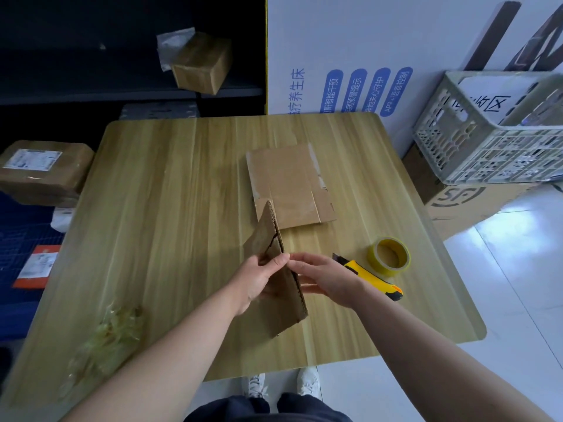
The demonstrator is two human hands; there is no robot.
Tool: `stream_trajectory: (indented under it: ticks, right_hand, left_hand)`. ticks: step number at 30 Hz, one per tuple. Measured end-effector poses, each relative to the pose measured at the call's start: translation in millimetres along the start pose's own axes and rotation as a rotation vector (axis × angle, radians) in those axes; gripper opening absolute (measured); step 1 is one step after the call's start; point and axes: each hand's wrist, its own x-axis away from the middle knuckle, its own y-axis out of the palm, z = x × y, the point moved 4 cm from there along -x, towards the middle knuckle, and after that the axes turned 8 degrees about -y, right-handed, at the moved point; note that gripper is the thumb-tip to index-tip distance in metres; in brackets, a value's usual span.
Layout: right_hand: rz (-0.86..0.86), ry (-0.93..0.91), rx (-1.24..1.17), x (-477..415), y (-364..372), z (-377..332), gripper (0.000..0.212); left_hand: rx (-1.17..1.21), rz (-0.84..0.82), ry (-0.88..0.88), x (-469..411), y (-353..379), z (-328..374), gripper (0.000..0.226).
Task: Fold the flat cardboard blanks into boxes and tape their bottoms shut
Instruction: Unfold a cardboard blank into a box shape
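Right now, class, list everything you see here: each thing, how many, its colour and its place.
table: one, light wood, centre
held blank: one, brown, raised on edge over the table
flat blank: one, brown, lying farther back on the table
tape roll: one, yellow, table's right side
knife: one, yellow and black, beside the tape roll
tape scraps: one heap, clear, table's near left
crate: one, grey, far right
parcels: two, brown, left side
left grip: one, bare hand, holding the held blank
right grip: one, bare hand, holding the held blank
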Motion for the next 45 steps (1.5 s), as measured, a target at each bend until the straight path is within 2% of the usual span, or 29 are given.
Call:
stream_trajectory:
  ticks: [3,6,8,10,12,16,19,22,28,34,35,36,38,39,41,45]
  right_hand:
    - [-0.017,0.016,0.031,-0.1,2.9,1.1,0.03]
    - [0.047,-0.012,0.076,0.1,2.9,1.4,0.016]
    - [0.096,-0.055,0.092,-1.2,1.6,-1.6,0.011]
    - [0.138,-0.087,0.173,-4.6,-1.8,-4.8,0.018]
    - [0.183,-0.093,0.248,-8.0,-6.3,-9.5,0.021]
    - [0.277,-0.073,0.321,-12.1,-17.4,-26.0,0.02]
    - [0.322,-0.074,0.389,-11.8,-25.5,-39.0,0.021]
    - [0.323,-0.069,0.454,-11.4,-29.4,-49.6,0.022]
    - [0.341,-0.032,0.489,-17.9,-24.5,-60.2,0.016]
    - [0.349,-0.038,0.413,-25.1,-12.2,-71.5,0.012]
    - [0.346,-0.038,0.41,-25.3,-11.1,-72.2,0.013]
    - [0.339,-0.038,0.412,-25.3,-10.6,-72.8,0.014]
    - [0.323,-0.034,0.425,-24.6,-11.3,-74.1,0.017]
    - [0.314,-0.026,0.43,-23.9,-12.1,-75.4,0.018]
    - [0.295,-0.001,0.444,-21.4,-13.6,-79.0,0.02]
    - [0.325,0.017,0.461,-15.8,-17.5,-86.3,0.029]
  left_hand:
    - [0.01,0.051,-0.003,-0.7,-8.4,-2.4,0.042]
    - [-0.045,0.111,0.016,2.2,-16.2,-1.3,0.023]
    - [-0.165,0.185,0.061,7.1,-20.9,4.5,0.031]
    - [-0.283,0.257,0.111,9.8,-26.8,12.0,0.043]
    - [-0.364,0.302,0.157,13.8,-34.2,22.2,0.046]
    - [-0.319,0.381,0.14,16.1,-61.8,42.8,0.033]
    - [-0.168,0.415,0.116,16.2,-80.1,55.3,0.034]
    - [-0.062,0.426,0.076,15.6,-85.5,55.3,0.025]
    - [-0.071,0.497,0.022,10.2,-88.0,48.3,0.026]
    - [-0.104,0.497,0.059,5.5,-86.2,50.0,0.011]
    - [-0.115,0.502,0.065,3.7,-86.7,49.7,0.011]
    - [-0.14,0.527,0.071,2.5,-88.4,50.1,0.024]
    - [-0.229,0.6,0.096,0.8,-94.4,52.0,0.071]
    - [-0.294,0.602,0.124,1.1,-95.3,55.1,0.082]
    - [-0.402,0.552,0.184,1.4,-93.8,60.8,0.078]
    - [-0.584,0.512,0.222,1.9,-94.0,63.2,0.05]
